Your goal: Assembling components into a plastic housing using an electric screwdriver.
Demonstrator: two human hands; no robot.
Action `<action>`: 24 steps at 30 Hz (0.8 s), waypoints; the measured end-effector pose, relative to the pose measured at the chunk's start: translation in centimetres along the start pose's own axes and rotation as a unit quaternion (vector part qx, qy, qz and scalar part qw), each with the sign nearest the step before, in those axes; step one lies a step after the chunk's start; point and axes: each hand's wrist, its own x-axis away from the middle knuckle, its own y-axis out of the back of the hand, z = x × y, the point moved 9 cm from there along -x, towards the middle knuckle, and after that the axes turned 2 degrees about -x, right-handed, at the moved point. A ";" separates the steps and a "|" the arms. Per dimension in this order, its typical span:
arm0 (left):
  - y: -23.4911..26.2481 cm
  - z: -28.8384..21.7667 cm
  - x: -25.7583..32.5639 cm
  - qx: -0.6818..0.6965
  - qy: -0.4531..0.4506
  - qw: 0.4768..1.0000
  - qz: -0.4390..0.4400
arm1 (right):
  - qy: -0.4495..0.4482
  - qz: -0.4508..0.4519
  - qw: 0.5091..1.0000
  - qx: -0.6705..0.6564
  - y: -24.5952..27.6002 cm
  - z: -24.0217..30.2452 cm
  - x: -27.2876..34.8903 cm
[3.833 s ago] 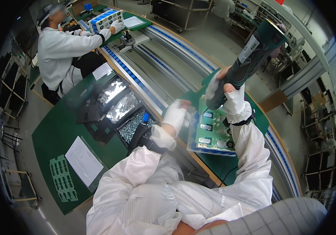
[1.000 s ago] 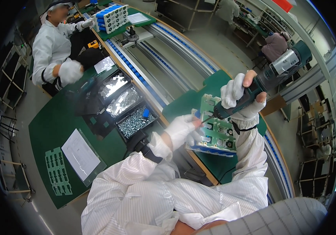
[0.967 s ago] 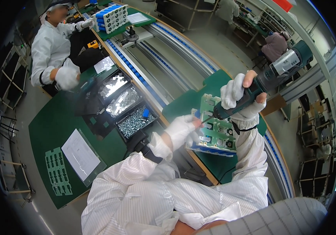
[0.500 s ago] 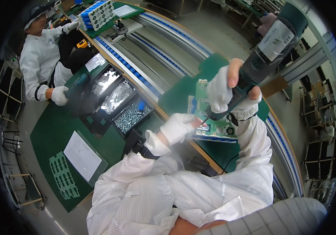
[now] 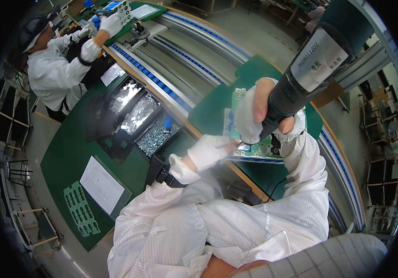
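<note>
My gloved right hand is wrapped round a dark green electric screwdriver, its body slanting up to the right. The screwdriver's nose points down at a light green plastic frame, part of a block with blue along its lower edge. My left hand, gloved with bare fingertips, is closed in a pinch at the frame's near left corner, right beside the screwdriver's tip. Whatever sits between those fingertips is too small to make out. My right hand hides much of the block's middle.
Left of my hands, black bins hold screws and shiny metal pieces. A paper sheet and a spare green plastic frame lie on the green table. Conveyor rails run behind. A co-worker handles a blue-celled block at far left.
The screwdriver has come lower, its nose closer to the frame and my left fingertips. At far left, the co-worker's hand has left a tool on the table and reached up to the blue-celled block.
</note>
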 end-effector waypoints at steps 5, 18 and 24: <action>0.6 -0.8 0.2 0.033 -0.054 0.997 -0.049 | 0.032 0.029 0.999 -0.023 -0.4 0.6 -0.4; -0.2 -2.3 0.6 -0.103 -0.085 0.991 0.007 | -0.015 0.016 0.991 -0.131 -0.8 1.3 -0.8; 0.0 -1.9 0.5 -0.152 -0.081 0.985 0.006 | -0.084 -0.062 0.994 -0.032 0.4 -0.1 0.2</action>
